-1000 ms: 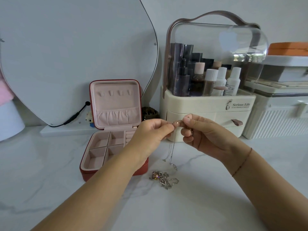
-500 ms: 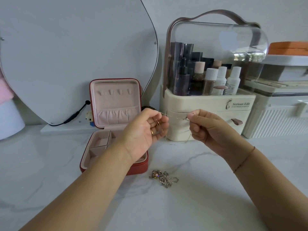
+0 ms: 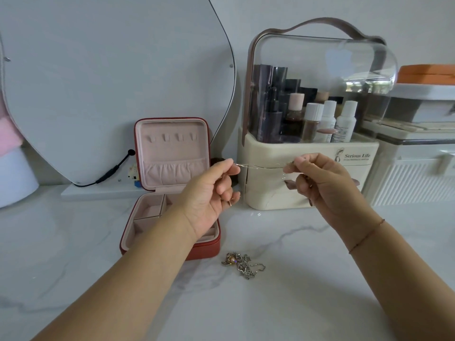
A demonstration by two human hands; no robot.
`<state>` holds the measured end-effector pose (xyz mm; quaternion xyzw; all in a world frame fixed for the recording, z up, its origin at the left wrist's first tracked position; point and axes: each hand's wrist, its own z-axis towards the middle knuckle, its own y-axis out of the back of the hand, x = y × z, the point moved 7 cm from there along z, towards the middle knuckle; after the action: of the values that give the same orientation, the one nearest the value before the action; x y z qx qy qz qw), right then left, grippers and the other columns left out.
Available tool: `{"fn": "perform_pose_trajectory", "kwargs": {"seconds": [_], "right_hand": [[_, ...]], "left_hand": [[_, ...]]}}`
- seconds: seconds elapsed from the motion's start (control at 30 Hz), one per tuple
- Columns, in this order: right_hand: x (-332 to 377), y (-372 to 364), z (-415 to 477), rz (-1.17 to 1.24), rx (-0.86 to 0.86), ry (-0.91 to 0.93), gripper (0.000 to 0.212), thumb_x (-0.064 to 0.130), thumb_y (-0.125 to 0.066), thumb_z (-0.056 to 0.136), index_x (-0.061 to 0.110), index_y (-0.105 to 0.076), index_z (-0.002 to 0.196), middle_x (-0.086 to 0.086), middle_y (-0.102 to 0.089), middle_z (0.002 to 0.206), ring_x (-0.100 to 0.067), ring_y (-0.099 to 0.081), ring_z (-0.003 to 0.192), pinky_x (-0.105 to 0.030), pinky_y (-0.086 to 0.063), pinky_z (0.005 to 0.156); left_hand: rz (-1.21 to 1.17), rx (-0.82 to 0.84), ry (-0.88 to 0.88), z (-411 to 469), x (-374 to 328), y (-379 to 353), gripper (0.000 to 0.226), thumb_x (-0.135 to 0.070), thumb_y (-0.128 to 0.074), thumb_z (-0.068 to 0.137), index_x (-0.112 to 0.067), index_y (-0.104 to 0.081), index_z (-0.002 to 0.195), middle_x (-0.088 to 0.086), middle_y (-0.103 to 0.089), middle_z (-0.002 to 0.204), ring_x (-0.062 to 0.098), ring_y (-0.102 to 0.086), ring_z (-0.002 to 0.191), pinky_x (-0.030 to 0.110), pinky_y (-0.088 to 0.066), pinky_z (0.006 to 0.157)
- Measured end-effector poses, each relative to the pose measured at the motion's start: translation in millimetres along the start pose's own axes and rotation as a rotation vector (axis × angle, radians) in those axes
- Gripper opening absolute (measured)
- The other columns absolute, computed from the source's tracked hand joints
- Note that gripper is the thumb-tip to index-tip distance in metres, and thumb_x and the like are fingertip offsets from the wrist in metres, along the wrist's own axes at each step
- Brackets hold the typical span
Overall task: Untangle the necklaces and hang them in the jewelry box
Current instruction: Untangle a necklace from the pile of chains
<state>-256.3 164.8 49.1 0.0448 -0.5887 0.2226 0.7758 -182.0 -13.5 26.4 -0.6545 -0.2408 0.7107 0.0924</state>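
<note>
A thin silver necklace chain is stretched level between my two hands, above the marble counter. My left hand pinches one end between thumb and forefinger, in front of the open red jewelry box. My right hand pinches the other end. The box's pink lid stands upright with several small hooks and a pocket; its tray has compartments, partly hidden by my left wrist. A tangled heap of necklaces with a pinkish bead lies on the counter below my hands.
A cream cosmetics organiser with a clear dome and bottles stands right behind my hands. A curved mirror leans on the wall at left, with a black cable at its base. White ribbed storage boxes stand at right.
My hands have moved apart, left hand going left and right hand right, drawing the chain out straight between them. The heap on the counter has not moved.
</note>
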Motion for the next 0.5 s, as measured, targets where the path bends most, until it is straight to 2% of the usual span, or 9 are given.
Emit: {"fn": "perform_pose_trajectory", "kwargs": {"seconds": [0.07, 0.13, 0.2, 0.3, 0.37, 0.43, 0.5], "right_hand": [[3, 0, 0, 0.002, -0.007, 0.027, 0.009, 0.014, -0.06, 0.09, 0.014, -0.055, 0.081, -0.003, -0.066, 0.076, -0.008, -0.043, 0.044, -0.042, -0.052, 0.083], [6, -3, -1, -0.025, 0.015, 0.054, 0.008, 0.017, -0.063, 0.084, 0.014, -0.056, 0.081, 0.0, -0.058, 0.068, -0.007, -0.044, 0.046, -0.038, -0.05, 0.078], [7, -8, -4, -0.052, 0.052, 0.068, 0.012, 0.021, -0.066, 0.078, 0.013, -0.057, 0.081, -0.002, -0.05, 0.062, -0.008, -0.042, 0.048, -0.032, -0.042, 0.07], [7, -17, -7, -0.101, 0.119, 0.091, 0.011, 0.018, -0.067, 0.078, 0.011, -0.06, 0.081, -0.004, -0.046, 0.061, -0.012, -0.038, 0.052, -0.024, -0.034, 0.058], [6, -23, -8, -0.134, 0.154, 0.102, 0.008, 0.013, -0.067, 0.079, 0.008, -0.06, 0.08, -0.002, -0.047, 0.058, -0.011, -0.037, 0.05, -0.017, -0.032, 0.05], [3, -29, -10, -0.169, 0.191, 0.105, 0.011, 0.015, -0.067, 0.077, 0.006, -0.061, 0.08, -0.002, -0.048, 0.055, -0.01, -0.036, 0.049, -0.016, -0.032, 0.048], [0, -34, -12, -0.197, 0.228, 0.101, 0.014, 0.017, -0.068, 0.075, 0.005, -0.062, 0.08, -0.003, -0.049, 0.056, -0.011, -0.036, 0.049, -0.016, -0.032, 0.048]], "left_hand": [[0.204, -0.029, -0.033, 0, 0, 4, 0.028, -0.023, -0.053, 0.094, -0.012, -0.065, 0.072, -0.005, -0.035, 0.041, 0.008, -0.034, 0.039, 0.024, -0.045, 0.06], [0.481, -0.067, -0.097, -1, -2, 7, 0.026, -0.023, -0.055, 0.094, -0.013, -0.069, 0.074, -0.005, -0.041, 0.043, 0.008, -0.039, 0.042, 0.022, -0.047, 0.059], [0.631, -0.07, -0.153, -1, -2, 6, 0.024, -0.021, -0.057, 0.093, -0.015, -0.072, 0.076, -0.004, -0.053, 0.047, 0.009, -0.049, 0.049, 0.018, -0.046, 0.057], [0.718, -0.068, -0.208, -1, 1, 3, 0.014, -0.02, -0.062, 0.09, -0.02, -0.074, 0.083, -0.007, -0.071, 0.069, 0.009, -0.062, 0.068, 0.017, -0.049, 0.069], [0.769, -0.062, -0.249, -2, 0, 1, 0.009, -0.023, -0.067, 0.087, -0.025, -0.074, 0.091, -0.01, -0.073, 0.087, 0.002, -0.065, 0.084, 0.012, -0.047, 0.077], [0.704, 0.006, -0.248, -3, 2, -6, 0.013, -0.023, -0.07, 0.084, -0.025, -0.073, 0.096, -0.009, -0.074, 0.094, -0.001, -0.065, 0.093, 0.008, -0.045, 0.077], [0.588, 0.083, -0.217, -6, 6, -14, 0.014, -0.019, -0.07, 0.084, -0.023, -0.073, 0.096, -0.006, -0.075, 0.094, 0.0, -0.066, 0.093, 0.006, -0.045, 0.075]]}}
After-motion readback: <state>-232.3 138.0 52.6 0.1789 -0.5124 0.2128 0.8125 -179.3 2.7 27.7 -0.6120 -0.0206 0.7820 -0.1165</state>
